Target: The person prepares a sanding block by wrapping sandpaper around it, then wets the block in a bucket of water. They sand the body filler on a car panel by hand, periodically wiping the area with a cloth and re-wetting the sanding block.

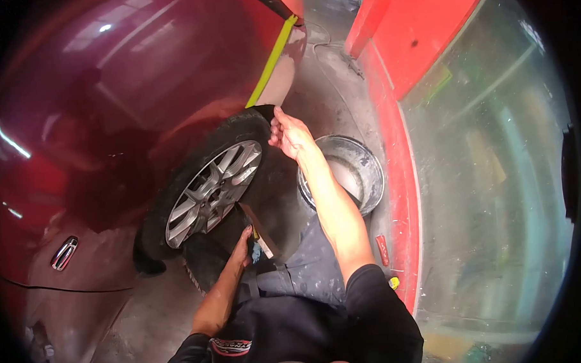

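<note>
The right hand point(291, 134), loosely curled, grip unclear, was nearer the yellow tape point(272, 62), whose length slanted far-right from the tyre point(181, 177); the left hand point(241, 248), well apart, held a block point(259, 230).

To our right we see a red wall point(420, 39), and along it a large, greenish, glassy panel point(489, 194) with pale streaks. Near the wall's foot we make out a small red item point(383, 250) and, near it, a yellow object point(394, 283). Farther off, we notice a thin cable point(316, 47) on the grey floor point(148, 321).
</note>
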Motion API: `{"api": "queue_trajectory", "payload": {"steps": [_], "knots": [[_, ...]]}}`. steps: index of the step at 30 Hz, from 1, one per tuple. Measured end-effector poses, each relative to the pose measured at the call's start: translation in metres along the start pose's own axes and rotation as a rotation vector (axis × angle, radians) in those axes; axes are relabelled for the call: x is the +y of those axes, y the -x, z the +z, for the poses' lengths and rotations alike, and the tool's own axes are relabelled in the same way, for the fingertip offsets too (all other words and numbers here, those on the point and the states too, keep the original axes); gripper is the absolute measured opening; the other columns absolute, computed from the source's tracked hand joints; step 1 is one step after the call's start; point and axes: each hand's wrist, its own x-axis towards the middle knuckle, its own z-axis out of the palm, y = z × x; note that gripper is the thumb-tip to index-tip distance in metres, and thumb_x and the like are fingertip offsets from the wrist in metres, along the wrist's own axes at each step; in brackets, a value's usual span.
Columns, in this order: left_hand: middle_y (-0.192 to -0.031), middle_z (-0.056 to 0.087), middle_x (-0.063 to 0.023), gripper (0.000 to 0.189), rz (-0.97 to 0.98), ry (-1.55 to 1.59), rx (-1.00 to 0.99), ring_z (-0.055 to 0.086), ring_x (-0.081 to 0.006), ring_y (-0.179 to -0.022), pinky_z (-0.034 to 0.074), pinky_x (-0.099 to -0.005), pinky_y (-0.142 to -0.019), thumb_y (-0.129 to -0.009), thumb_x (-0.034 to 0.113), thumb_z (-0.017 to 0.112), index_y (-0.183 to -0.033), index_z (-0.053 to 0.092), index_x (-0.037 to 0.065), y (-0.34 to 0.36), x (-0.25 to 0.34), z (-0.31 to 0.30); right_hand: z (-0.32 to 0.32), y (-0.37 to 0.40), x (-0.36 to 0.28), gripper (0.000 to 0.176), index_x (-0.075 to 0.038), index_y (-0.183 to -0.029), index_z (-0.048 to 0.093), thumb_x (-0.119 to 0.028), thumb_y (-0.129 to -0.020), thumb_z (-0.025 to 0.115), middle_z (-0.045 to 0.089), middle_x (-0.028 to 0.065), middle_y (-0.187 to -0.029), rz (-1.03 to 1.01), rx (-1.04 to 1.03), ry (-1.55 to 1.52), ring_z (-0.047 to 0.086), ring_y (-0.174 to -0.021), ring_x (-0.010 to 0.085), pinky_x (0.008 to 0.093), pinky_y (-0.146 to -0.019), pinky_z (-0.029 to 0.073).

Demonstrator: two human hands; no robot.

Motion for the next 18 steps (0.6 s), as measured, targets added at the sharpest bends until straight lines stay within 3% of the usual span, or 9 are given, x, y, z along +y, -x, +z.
{"api": "queue_trajectory", "payload": {"steps": [7,10,14,18], "knots": [[-0.123,0.07,-0.0056,0.06,-0.046,0.014,0.079,0.068,-0.0248,-0.112,0.053,-0.0421,-0.101,-0.093,0.057,0.068,-0.133,0.063,0.012,-0.008,-0.005,-0.012,0.016,-0.013,-0.003,0.036,-0.011,-0.088,0.063,-0.044,-0.096,0.076,0.058,-0.0018,-0.068,0.033,-0.054,-0.101,0.056,-0.057,0.0135,0.0335,-0.06,0.053],[-0.126,0.069,-0.0053,0.062,0.024,-0.053,0.145,0.066,-0.025,-0.116,0.051,-0.0434,-0.104,-0.091,0.057,0.07,-0.134,0.063,0.013,-0.006,-0.005,-0.013,0.018,-0.018,0.003,0.036,-0.011,-0.087,0.063,-0.044,-0.096,0.076,0.057,-0.0024,-0.068,0.06,-0.053,-0.183,0.055,-0.057,0.0132,0.0329,-0.06,0.053],[-0.132,0.066,-0.0046,0.059,0.019,-0.075,0.096,0.062,-0.0247,-0.123,0.047,-0.043,-0.109,-0.095,0.054,0.067,-0.136,0.061,0.012,0.002,0.004,0.007,0.019,-0.02,0.005,0.037,-0.011,-0.087,0.062,-0.044,-0.096,0.076,0.057,-0.0026,-0.068,0.075,-0.083,-0.243,0.055,-0.058,0.0134,0.0328,-0.061,0.053],[-0.134,0.065,-0.0044,0.057,-0.049,-0.076,0.18,0.061,-0.0248,-0.125,0.046,-0.0427,-0.11,-0.097,0.052,0.065,-0.138,0.06,0.012,0.0,0.005,0.006,0.02,-0.017,0.008,0.036,-0.011,-0.087,0.062,-0.043,-0.097,0.076,0.057,-0.0025,-0.069,0.067,-0.113,-0.277,0.055,-0.057,0.0133,0.0333,-0.06,0.054]]}}
